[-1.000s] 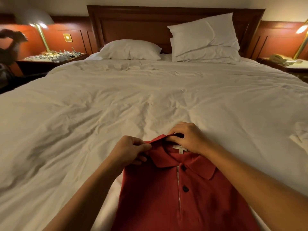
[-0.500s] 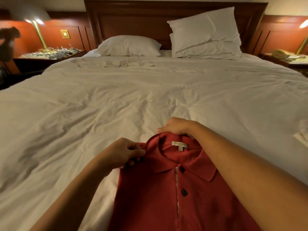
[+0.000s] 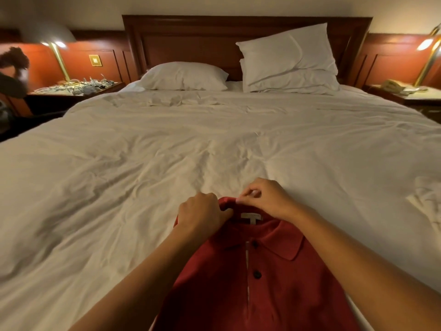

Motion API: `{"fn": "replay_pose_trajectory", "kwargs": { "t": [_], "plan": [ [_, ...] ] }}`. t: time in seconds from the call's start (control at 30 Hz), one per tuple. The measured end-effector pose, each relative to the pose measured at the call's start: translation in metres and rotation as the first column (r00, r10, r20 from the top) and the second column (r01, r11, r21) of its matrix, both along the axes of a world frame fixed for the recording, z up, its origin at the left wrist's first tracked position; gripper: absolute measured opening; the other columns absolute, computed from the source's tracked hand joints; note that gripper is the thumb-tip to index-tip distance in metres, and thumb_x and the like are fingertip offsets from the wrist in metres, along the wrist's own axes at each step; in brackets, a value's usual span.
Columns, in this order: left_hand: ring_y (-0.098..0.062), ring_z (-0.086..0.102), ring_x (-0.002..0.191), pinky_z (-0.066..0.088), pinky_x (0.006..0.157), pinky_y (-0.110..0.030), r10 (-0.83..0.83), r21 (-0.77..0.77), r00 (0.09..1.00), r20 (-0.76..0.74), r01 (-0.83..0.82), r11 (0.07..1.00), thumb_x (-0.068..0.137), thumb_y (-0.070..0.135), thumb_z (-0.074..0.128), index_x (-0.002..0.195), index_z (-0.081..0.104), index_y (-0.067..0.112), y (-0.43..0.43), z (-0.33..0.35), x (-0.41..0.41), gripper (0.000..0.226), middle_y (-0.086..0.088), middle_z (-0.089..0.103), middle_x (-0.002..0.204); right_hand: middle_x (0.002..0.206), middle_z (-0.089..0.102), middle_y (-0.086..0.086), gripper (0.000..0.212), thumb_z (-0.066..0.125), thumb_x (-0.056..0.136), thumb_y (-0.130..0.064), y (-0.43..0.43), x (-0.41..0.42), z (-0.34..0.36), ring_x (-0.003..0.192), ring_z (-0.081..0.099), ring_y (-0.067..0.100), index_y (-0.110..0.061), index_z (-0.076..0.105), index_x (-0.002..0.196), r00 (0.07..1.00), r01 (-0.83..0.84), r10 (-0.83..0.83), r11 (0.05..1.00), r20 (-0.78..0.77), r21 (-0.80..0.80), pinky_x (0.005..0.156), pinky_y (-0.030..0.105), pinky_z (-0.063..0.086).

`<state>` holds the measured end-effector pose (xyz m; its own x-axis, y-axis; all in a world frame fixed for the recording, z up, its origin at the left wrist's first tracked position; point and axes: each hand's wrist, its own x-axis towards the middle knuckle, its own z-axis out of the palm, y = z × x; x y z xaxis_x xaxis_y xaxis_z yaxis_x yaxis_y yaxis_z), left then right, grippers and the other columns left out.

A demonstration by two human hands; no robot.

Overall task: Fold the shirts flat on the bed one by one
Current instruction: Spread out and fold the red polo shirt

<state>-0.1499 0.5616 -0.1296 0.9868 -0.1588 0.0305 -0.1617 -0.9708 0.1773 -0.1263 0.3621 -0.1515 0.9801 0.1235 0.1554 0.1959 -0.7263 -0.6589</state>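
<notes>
Filling most of the view: a wide bed (image 3: 214, 139) under a creased white duvet, backing onto a dark wooden headboard (image 3: 191, 37). Resting at the head end: one white pillow (image 3: 183, 76) lying flat on the left, a stack of pillows (image 3: 286, 56) leaning against the headboard on the right. Lying front-up at the near edge of the bed, between the two forearms: a red polo shirt (image 3: 274, 283), with its collar (image 3: 286, 242) pointing toward the pillows. Sitting crumpled on the duvet at the far right: a white cloth (image 3: 427, 201), well apart from the shirt. Gripping the left part of the collar's back edge with curled fingers: the left hand (image 3: 202, 213). Pinching that same edge near it, thumb against forefinger: the right hand (image 3: 267, 199). Showing just below the hands, inside the neck: a pale label (image 3: 251, 216). Running down the placket: two dark buttons (image 3: 256, 274).
</notes>
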Motion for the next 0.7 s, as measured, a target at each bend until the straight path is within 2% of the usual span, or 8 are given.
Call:
{"fn": "replay_pose_trajectory", "kwargs": {
  "t": [0.07,0.13,0.23,0.33,0.43,0.57,0.63,0.7],
  "plan": [
    [-0.028,0.063,0.082,0.038,0.061,-0.032,-0.021,-0.01,1.0,0.018,0.021,1.0,0.089,0.053,0.055,0.09,0.064,0.017,0.003,-0.003,0.001,0.037,-0.006,0.068,0.096,0.084,0.064,-0.012,0.016,0.082,0.074,-0.047,-0.01,-0.009,-0.003,0.077,0.063,0.004,-0.034,0.075,0.079,0.999,-0.027,0.029,0.997,0.023,-0.068,0.072,0.023,0.053],
    [-0.023,0.058,0.074,0.035,0.057,-0.03,-0.044,-0.057,0.999,-0.005,0.044,0.997,0.09,0.047,0.054,0.082,0.061,0.021,0.008,-0.004,0.0,0.029,-0.003,0.066,0.087,0.081,0.066,-0.013,0.011,0.081,0.078,-0.041,-0.015,-0.014,-0.004,0.076,0.063,0.005,-0.032,0.074,0.078,0.998,-0.016,0.022,0.996,0.062,-0.086,0.074,0.031,0.054],
    [-0.017,0.058,0.068,0.036,0.055,-0.029,-0.056,-0.164,0.994,-0.092,0.041,0.986,0.095,0.046,0.052,0.072,0.057,0.022,0.023,0.0,0.0,0.034,0.002,0.06,0.073,0.073,0.069,-0.008,0.013,0.076,0.085,-0.036,-0.017,-0.015,-0.002,0.07,0.064,0.007,-0.026,0.071,0.078,0.996,0.032,-0.03,0.999,0.088,-0.021,0.072,0.034,0.054],
    [-0.016,0.055,0.062,0.038,0.056,-0.03,-0.057,-0.297,0.98,-0.19,-0.002,0.955,0.094,0.044,0.055,0.064,0.059,0.017,0.048,0.008,0.007,0.04,0.001,0.059,0.064,0.063,0.065,-0.006,0.019,0.072,0.088,-0.037,-0.015,-0.014,0.001,0.057,0.057,0.006,-0.022,0.067,0.078,0.991,0.09,-0.095,0.994,0.099,0.055,0.059,0.028,0.047],
    [-0.013,0.049,0.057,0.037,0.056,-0.029,-0.087,-0.277,0.965,-0.246,0.016,0.961,0.091,0.046,0.059,0.056,0.054,0.02,0.059,0.014,0.013,0.044,0.005,0.054,0.057,0.054,0.058,-0.019,0.025,0.072,0.087,-0.043,-0.012,-0.019,0.001,0.049,0.05,0.0,-0.022,0.065,0.076,0.994,0.087,-0.09,0.995,0.064,0.054,0.053,0.016,0.033],
    [-0.011,0.061,0.074,0.048,0.065,-0.031,-0.118,-0.224,0.977,-0.177,0.077,0.972,0.083,0.051,0.064,0.08,0.059,0.028,0.045,0.019,0.02,0.024,0.007,0.065,0.078,0.063,0.063,-0.013,0.035,0.07,0.078,-0.063,-0.029,-0.03,0.001,0.056,0.057,0.005,-0.029,0.067,0.074,0.99,0.143,-0.143,0.988,-0.002,0.05,0.056,0.022,0.044],
    [-0.011,0.062,0.079,0.048,0.065,-0.032,-0.139,-0.252,0.984,-0.111,0.107,0.962,0.079,0.058,0.068,0.088,0.059,0.03,0.031,0.021,0.024,0.031,0.01,0.064,0.084,0.065,0.064,-0.015,0.032,0.076,0.071,-0.064,-0.045,-0.039,0.003,0.061,0.061,0.0,-0.033,0.071,0.077,0.983,0.183,-0.182,0.983,-0.025,0.026,0.058,0.017,0.044],
    [-0.011,0.061,0.082,0.044,0.063,-0.03,-0.18,-0.226,0.982,-0.066,0.161,0.961,0.077,0.061,0.071,0.091,0.062,0.03,0.015,0.021,0.026,0.036,0.011,0.063,0.087,0.071,0.067,-0.014,0.027,0.082,0.07,-0.055,-0.056,-0.048,0.005,0.067,0.063,0.0,-0.032,0.074,0.081,0.979,0.193,-0.195,0.98,-0.056,-0.04,0.062,0.017,0.045]
  ]
}}
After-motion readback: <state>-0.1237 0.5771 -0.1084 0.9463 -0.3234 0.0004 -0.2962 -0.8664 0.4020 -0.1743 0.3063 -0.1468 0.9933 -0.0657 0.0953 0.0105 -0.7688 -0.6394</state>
